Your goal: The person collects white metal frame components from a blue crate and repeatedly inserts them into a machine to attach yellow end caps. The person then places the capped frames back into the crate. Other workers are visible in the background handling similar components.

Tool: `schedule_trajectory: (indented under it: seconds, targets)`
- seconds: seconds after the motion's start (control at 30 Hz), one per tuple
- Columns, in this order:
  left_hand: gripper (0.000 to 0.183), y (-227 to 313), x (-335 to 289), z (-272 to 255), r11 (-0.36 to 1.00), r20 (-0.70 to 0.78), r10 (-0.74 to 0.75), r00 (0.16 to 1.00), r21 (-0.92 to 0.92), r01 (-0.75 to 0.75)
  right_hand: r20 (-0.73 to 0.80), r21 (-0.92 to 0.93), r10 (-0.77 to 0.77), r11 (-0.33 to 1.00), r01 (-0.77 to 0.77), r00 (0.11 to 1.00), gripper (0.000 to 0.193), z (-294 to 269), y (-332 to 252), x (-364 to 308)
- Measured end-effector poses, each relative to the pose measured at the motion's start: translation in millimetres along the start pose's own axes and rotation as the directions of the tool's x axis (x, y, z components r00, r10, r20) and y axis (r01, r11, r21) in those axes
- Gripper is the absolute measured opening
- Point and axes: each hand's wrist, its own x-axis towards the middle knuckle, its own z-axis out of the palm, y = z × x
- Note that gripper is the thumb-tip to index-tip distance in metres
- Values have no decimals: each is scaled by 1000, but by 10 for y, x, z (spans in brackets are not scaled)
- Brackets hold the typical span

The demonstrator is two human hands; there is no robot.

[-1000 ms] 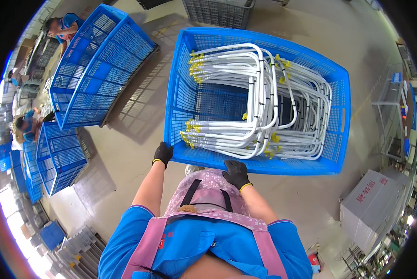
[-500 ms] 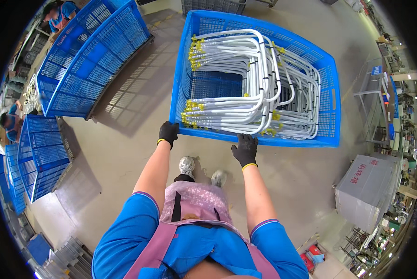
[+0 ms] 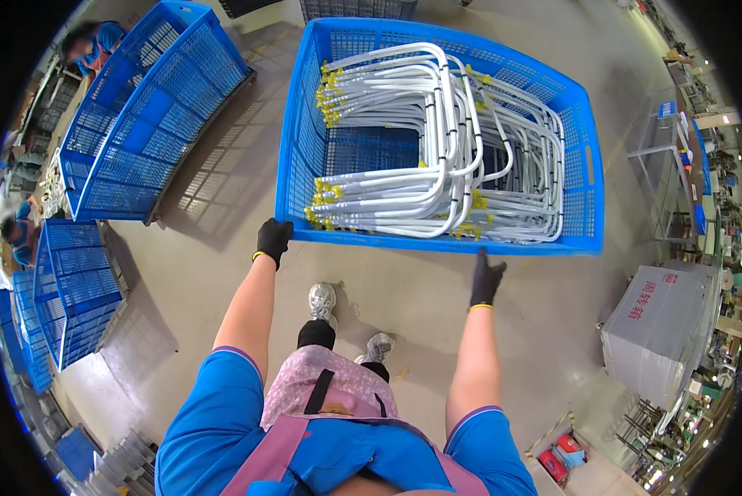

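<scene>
Left hand point(image 3: 274, 241), black-gloved, curled around the eight-o'clock corner of the blue mesh crate point(image 3: 295, 124), which, at twelve o'clock, holds white bent-tube frames point(image 3: 404, 197); right hand point(image 3: 486, 279) has shifted towards five o'clock, fingers loosely spread, rim contact unclear, leaving control apparently with the left

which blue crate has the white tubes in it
The crate straight ahead, with the left hand at its near left corner. It alone shows white tubes inside; none show in the blue crates off to the left.
</scene>
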Motion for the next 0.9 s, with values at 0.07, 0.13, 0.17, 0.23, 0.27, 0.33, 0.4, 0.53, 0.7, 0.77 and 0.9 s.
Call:
schedule_trajectory:
  seconds: [0.07, 0.13, 0.17, 0.23, 0.27, 0.33, 0.4, 0.53, 0.7, 0.77, 0.9]
  targets:
    - [29, -56, 86, -12, 997, 6, 46, 999, 67, -47, 141, 354, 227, 897, -263, 964, 100, 5, -20, 345]
    - [29, -101, 234, -24, 937, 1, 158, 987, 314, -150, 190, 479, 300, 803, -355, 935, 93, 282, -84, 568]
    - [28, -132, 291, -23, 965, 61, 88, 994, 242, -101, -24, 354, 355, 877, -325, 934, 90, 449, -86, 643]
    - [26, -180, 362, 42, 960, 20, 36, 999, 276, -40, -269, 94, 293, 956, -278, 917, 81, 698, -5, 741]
    - [26, -225, 328, 56, 972, -7, 19, 1000, 234, -17, -381, 97, 309, 951, -295, 872, 77, 772, 66, 776]
    - [24, -248, 241, 82, 975, -11, 9, 1000, 224, -6, -419, 48, 224, 973, -225, 880, 69, 845, 217, 833]
    - [27, -203, 131, 100, 972, -74, -52, 996, 227, 68, -409, 11, 214, 973, -230, 887, 61, 849, 348, 890]
    - [27, -21, -39, 91, 963, -10, -134, 991, 237, 132, -386, -104, 133, 977, -186, 913, 53, 811, 416, 974]
    - [28, -47, -171, 251, 967, 54, -210, 976, 156, 199, -352, 10, 185, 981, -194, 918, 46, 732, 315, 1123]
    - [28, -154, -212, 333, 948, 90, -263, 961, 211, 240, -323, 12, 211, 976, -219, 923, 48, 725, 361, 1190]
    - [31, -419, -252, 355, 974, 139, -147, 979, 191, 119, -406, -55, 97, 990, -130, 909, 55, 878, 562, 1299]
